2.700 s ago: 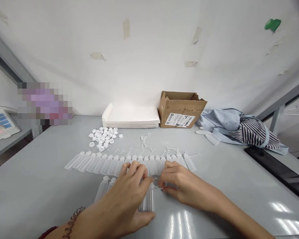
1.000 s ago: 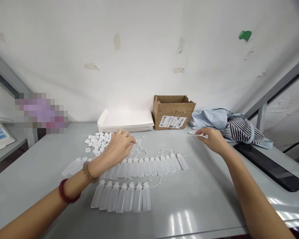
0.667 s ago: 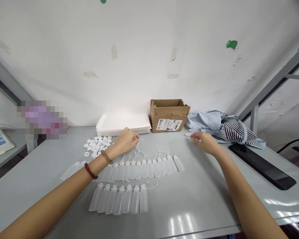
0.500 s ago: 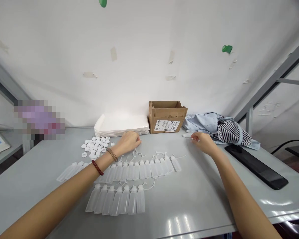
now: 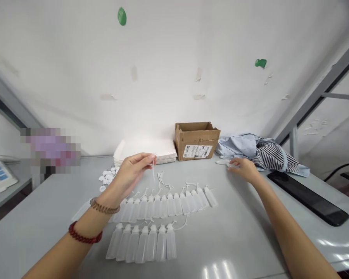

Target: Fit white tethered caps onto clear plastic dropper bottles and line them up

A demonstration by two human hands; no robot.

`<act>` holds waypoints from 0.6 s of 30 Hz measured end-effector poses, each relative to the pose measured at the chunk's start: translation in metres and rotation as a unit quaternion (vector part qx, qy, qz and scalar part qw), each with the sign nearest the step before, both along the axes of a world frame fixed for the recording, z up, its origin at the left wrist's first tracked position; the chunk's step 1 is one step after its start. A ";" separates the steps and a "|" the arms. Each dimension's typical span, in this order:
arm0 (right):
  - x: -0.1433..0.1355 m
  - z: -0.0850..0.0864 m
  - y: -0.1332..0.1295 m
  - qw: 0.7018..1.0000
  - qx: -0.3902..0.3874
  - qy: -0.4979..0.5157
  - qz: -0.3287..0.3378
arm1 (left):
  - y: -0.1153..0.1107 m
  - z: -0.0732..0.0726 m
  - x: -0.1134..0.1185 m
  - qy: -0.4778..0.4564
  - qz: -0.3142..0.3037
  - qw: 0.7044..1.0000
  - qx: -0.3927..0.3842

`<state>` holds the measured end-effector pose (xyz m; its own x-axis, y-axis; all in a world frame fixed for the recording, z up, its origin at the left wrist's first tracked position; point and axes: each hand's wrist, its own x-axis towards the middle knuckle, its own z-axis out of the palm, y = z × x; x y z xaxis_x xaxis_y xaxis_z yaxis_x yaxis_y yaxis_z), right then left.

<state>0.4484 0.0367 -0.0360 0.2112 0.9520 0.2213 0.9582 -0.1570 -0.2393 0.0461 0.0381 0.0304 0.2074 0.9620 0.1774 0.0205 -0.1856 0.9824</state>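
My left hand is raised over the table, thumb and fingers pinching a thin white plastic tie that hangs down. Farther right, my right hand has its fingers curled at a small translucent whitish piece beside the cloth; its exact kind is unclear. Between my arms, small translucent plastic bottles stretch in a back row and a front row, several with thin white ties at their necks. Loose white ties lie behind the back row. White caps are piled beyond my left hand, which partly hides them.
A stack of white sheets or envelopes and an open cardboard box stand against the wall. Blue and striped cloth lies at the right, with a long black object in front. A device sits far left.
My left hand has lifted from beside the caps toward me and now holds a tie. My right hand has shifted slightly onto the whitish piece. The view has tilted up a little.
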 end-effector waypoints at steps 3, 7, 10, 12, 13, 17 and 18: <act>-0.003 0.000 0.000 1.000 -0.003 0.019 0.001 | -0.013 -0.006 -0.010 -0.020 -0.011 0.999 -0.027; -0.013 0.005 -0.002 0.999 -0.005 0.030 0.015 | -0.022 -0.013 -0.019 -0.026 -0.010 0.998 -0.061; -0.034 0.014 -0.009 0.999 0.004 0.033 0.038 | -0.025 -0.015 -0.018 -0.032 -0.008 0.996 -0.080; -0.057 0.021 -0.017 0.997 0.019 0.038 0.066 | -0.028 -0.015 -0.014 -0.033 -0.015 0.995 -0.091; -0.071 0.024 -0.023 0.995 0.025 0.044 0.085 | -0.030 -0.015 -0.011 -0.032 -0.021 0.995 -0.095; -0.128 0.033 -0.050 0.946 0.074 0.149 0.277 | -0.038 -0.018 -0.002 -0.019 -0.041 0.993 -0.111; -0.140 0.034 -0.056 0.935 0.081 0.164 0.303 | -0.041 -0.019 0.000 -0.016 -0.045 0.992 -0.117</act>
